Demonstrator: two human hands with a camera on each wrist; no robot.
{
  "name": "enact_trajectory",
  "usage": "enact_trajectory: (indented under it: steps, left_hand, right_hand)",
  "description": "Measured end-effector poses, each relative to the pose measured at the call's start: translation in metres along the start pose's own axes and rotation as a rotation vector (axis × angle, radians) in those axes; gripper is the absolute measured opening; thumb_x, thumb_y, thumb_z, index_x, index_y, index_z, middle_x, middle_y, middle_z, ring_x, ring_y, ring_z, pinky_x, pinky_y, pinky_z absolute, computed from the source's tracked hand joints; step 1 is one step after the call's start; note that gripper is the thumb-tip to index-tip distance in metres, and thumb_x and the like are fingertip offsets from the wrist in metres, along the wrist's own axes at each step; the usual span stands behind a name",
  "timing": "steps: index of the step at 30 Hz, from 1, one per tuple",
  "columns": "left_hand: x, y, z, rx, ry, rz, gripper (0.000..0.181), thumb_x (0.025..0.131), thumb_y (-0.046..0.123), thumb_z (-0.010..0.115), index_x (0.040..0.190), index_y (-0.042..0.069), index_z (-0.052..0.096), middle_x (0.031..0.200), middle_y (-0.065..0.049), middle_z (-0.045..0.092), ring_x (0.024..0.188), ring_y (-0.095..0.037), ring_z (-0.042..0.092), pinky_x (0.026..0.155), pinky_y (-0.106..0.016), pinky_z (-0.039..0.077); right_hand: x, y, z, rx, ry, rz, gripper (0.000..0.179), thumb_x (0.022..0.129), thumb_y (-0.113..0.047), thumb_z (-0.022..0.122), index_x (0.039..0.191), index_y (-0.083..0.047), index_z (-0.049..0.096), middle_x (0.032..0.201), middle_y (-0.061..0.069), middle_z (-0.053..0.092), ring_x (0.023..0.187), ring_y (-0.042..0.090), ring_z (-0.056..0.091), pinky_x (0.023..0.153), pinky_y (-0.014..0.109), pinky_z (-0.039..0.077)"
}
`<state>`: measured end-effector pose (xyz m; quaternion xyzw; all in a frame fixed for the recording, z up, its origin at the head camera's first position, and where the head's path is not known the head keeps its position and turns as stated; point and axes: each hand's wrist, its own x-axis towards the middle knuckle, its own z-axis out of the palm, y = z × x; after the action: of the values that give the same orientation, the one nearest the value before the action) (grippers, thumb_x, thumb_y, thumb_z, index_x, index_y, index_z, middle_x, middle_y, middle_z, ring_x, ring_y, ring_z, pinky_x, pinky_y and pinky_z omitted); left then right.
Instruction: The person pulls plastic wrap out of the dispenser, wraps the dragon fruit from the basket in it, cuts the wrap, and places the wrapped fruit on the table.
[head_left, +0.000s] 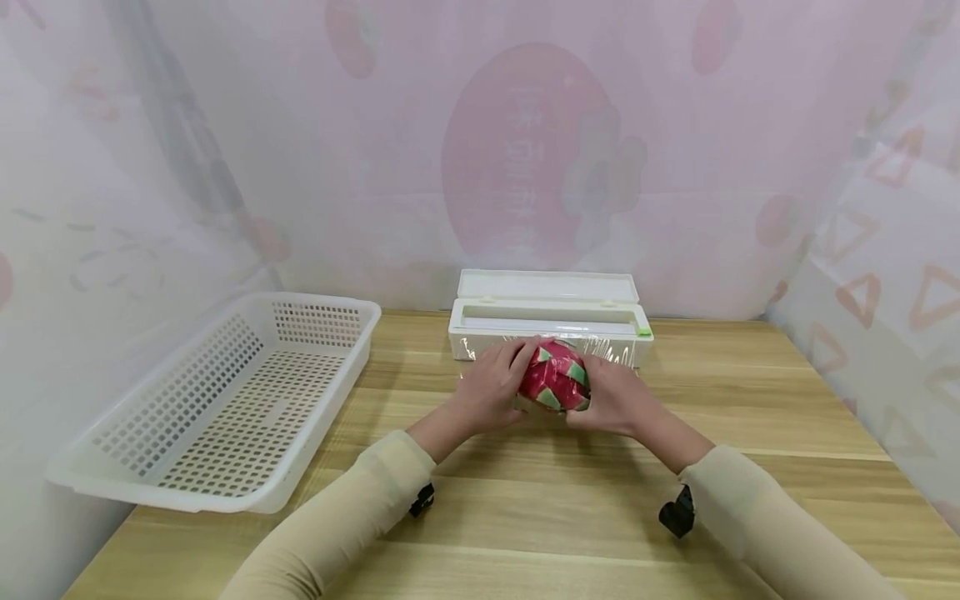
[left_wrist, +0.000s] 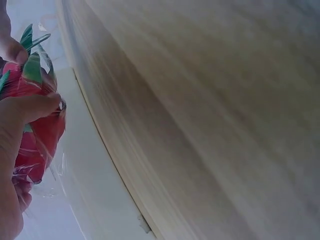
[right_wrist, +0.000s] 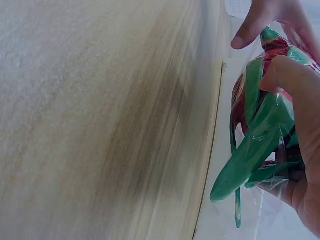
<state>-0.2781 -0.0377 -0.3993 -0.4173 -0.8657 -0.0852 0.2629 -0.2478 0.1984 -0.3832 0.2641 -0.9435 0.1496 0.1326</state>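
Note:
A red dragon fruit with green scales is held above the table between both hands, clear film drawn around it. My left hand grips its left side, the thumb lying across the red skin in the left wrist view. From the right, my right hand grips the other end, where long green leaf tips stick out under wrinkled film. Directly behind the fruit stands a white cling film box with its lid raised; shiny film hangs over its front.
To the left lies a white perforated plastic basket, its bottom bare. The wooden table extends right and in front of the hands. Printed pink and white curtains enclose the back and sides. A small green piece sits at the box's right end.

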Motion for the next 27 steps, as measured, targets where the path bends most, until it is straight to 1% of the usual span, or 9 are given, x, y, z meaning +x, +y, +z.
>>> enact_trajectory:
  steps: [4, 7, 10, 15, 18, 22, 27]
  left_hand:
    - [0.0005, 0.0000, 0.0004, 0.057, -0.001, 0.005, 0.107, 0.063, 0.026, 0.086, 0.149, 0.003, 0.024, 0.128, -0.017, 0.050, 0.114, -0.029, 0.052, 0.100, -0.038, 0.043]
    - [0.0010, -0.0001, -0.0008, 0.069, -0.002, 0.007, 0.101, 0.064, 0.021, 0.082, 0.148, 0.002, 0.028, 0.128, -0.016, 0.052, 0.112, -0.028, 0.054, 0.098, -0.038, 0.045]
    - [0.0013, -0.0001, -0.0028, 0.061, -0.014, 0.007, 0.100, 0.063, 0.021, 0.083, 0.146, 0.002, 0.031, 0.127, -0.016, 0.053, 0.112, -0.028, 0.054, 0.098, -0.038, 0.045]
    - [0.0011, 0.0003, -0.0061, 0.058, -0.044, 0.006, 0.101, 0.060, 0.026, 0.085, 0.145, 0.002, 0.034, 0.125, -0.014, 0.054, 0.112, -0.027, 0.054, 0.098, -0.038, 0.045]
    - [0.0005, 0.0001, -0.0068, 0.057, -0.051, -0.001, 0.100, 0.060, 0.028, 0.085, 0.144, 0.003, 0.035, 0.124, -0.014, 0.055, 0.110, -0.027, 0.055, 0.097, -0.038, 0.046]
    - [-0.0008, -0.0013, -0.0065, 0.045, -0.041, -0.009, 0.099, 0.061, 0.031, 0.084, 0.143, 0.003, 0.036, 0.121, -0.013, 0.056, 0.107, -0.027, 0.057, 0.094, -0.039, 0.047]
    - [-0.0024, -0.0039, -0.0061, 0.039, -0.037, -0.008, 0.099, 0.062, 0.035, 0.084, 0.143, 0.003, 0.036, 0.121, -0.012, 0.057, 0.105, -0.027, 0.058, 0.091, -0.039, 0.049]
  right_hand:
    - [0.0001, -0.0003, -0.0006, 0.009, -0.018, 0.017, 0.080, 0.062, -0.041, 0.078, 0.118, 0.008, 0.051, 0.096, 0.012, 0.061, 0.080, 0.021, 0.059, 0.068, 0.036, 0.054]
    - [0.0000, -0.0006, -0.0008, 0.023, -0.029, 0.034, 0.079, 0.062, -0.041, 0.079, 0.118, 0.008, 0.051, 0.095, 0.012, 0.061, 0.080, 0.021, 0.059, 0.068, 0.036, 0.054]
    - [-0.0003, -0.0002, -0.0006, 0.039, -0.037, 0.043, 0.078, 0.061, -0.041, 0.079, 0.117, 0.006, 0.052, 0.094, 0.012, 0.061, 0.080, 0.020, 0.059, 0.068, 0.035, 0.054]
    - [-0.0009, 0.0011, -0.0001, 0.049, -0.061, 0.043, 0.075, 0.064, -0.040, 0.081, 0.118, 0.005, 0.052, 0.096, 0.010, 0.062, 0.082, 0.020, 0.059, 0.070, 0.035, 0.054]
    - [-0.0013, 0.0011, -0.0008, 0.052, -0.084, 0.042, 0.080, 0.067, -0.039, 0.080, 0.125, 0.006, 0.049, 0.102, 0.013, 0.062, 0.086, 0.022, 0.060, 0.074, 0.038, 0.055]
    - [-0.0031, 0.0009, -0.0023, 0.054, -0.097, 0.035, 0.087, 0.071, -0.038, 0.077, 0.136, 0.007, 0.040, 0.112, 0.018, 0.061, 0.094, 0.027, 0.060, 0.079, 0.044, 0.054]
    - [-0.0080, 0.0031, 0.0004, 0.081, -0.088, 0.042, 0.092, 0.075, -0.038, 0.075, 0.144, 0.005, 0.031, 0.129, 0.022, 0.054, 0.109, 0.033, 0.056, 0.090, 0.051, 0.050]
